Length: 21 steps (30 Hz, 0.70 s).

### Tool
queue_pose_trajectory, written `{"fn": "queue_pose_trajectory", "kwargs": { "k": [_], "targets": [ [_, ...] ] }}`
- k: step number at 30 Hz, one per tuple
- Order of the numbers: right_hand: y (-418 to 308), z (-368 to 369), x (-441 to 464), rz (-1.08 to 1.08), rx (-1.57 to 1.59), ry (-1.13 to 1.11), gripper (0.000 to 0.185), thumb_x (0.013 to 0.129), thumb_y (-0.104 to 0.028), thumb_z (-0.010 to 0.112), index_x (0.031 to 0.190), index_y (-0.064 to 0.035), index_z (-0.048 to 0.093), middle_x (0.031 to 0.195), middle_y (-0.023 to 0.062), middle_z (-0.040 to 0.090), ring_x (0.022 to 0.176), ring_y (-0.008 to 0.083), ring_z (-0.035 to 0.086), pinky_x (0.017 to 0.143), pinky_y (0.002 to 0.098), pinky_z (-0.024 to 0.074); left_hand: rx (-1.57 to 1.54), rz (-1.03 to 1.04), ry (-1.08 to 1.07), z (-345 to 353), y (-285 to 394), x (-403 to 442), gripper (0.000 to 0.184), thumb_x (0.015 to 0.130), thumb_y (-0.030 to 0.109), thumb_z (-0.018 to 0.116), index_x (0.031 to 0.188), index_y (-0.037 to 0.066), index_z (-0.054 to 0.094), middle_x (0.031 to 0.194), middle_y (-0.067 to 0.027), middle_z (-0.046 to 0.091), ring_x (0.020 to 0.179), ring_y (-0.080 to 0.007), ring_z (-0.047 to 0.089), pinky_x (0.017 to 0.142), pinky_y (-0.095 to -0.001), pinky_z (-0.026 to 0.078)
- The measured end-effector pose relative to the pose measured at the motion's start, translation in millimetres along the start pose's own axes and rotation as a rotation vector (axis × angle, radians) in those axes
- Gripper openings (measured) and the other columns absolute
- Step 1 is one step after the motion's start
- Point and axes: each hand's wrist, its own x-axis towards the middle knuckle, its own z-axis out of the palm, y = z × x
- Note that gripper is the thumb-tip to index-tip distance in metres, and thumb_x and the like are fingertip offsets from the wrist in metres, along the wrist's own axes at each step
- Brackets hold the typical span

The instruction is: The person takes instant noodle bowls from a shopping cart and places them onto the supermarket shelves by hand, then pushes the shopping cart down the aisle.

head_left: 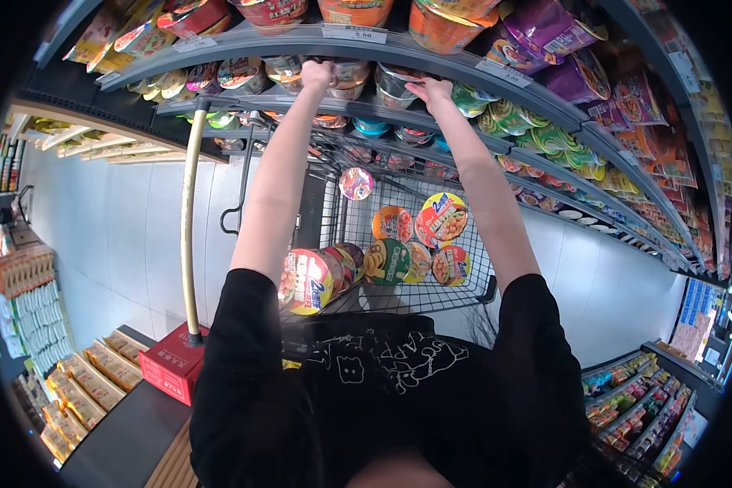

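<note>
With twelve straight ahead of me, both my arms stretch up to the middle tier of a shelf (220, 50) full of noodle bowls. My left hand (318, 76) is just short of twelve, its fingers curled in, between a bowl on its left (283, 75) and a bowl on its right (350, 79); I cannot tell whether it grips either. My right hand (436, 92), just before one, is open, its fingers reaching toward the right side of a dark-topped bowl (394, 86) at twelve; whether they touch it I cannot tell. Below my arms, near the dial's centre, sits a wire cart (350, 224). By its own clock, a small purple-lidded cup (356, 184) lies between ten and eleven, a large yellow-rimmed tub (445, 216) between two and three, a green-lidded tub (387, 262) near six, and a red-and-white tub (307, 281) at eight. Out at my eight o'clock is a red box (172, 362), and a pale yellow pole (189, 215) rises from it through nine. Green packets (545, 137) line the shelf at two.
</note>
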Motion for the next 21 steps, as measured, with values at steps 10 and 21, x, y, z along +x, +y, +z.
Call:
{"fn": "queue_pose_trajectory", "kwargs": {
  "k": [10,21],
  "targets": [
    [-7.3,14.2,15.1,0.054,-0.037,0.166,0.038,0.082,-0.007,0.043,0.118,-0.0086,0.032,0.101,0.0136,0.049,0.063,0.0319,0.058,0.044,0.0371,0.0530,0.673,0.026,-0.153,-32.2,39.2,-19.0,0.028,0.079,0.017,0.040,0.078,-0.004,0.058,0.081,-0.0180,0.060,0.069,-0.0239,0.061,0.053,-0.0341,0.050],
    [76.5,-84.9,-62.8,-0.120,-0.113,-0.069,0.024,0.084,-0.015,0.044,0.103,-0.0002,0.043,0.081,0.0137,0.054,0.065,0.0230,0.059,0.056,0.0321,0.0518,0.198,0.262,-0.087,-42.5,-23.7,-108.1,0.031,0.078,0.028,0.050,0.088,-0.001,0.053,0.068,-0.0124,0.061,0.060,-0.0202,0.062,0.056,-0.0293,0.047]
  ]
}}
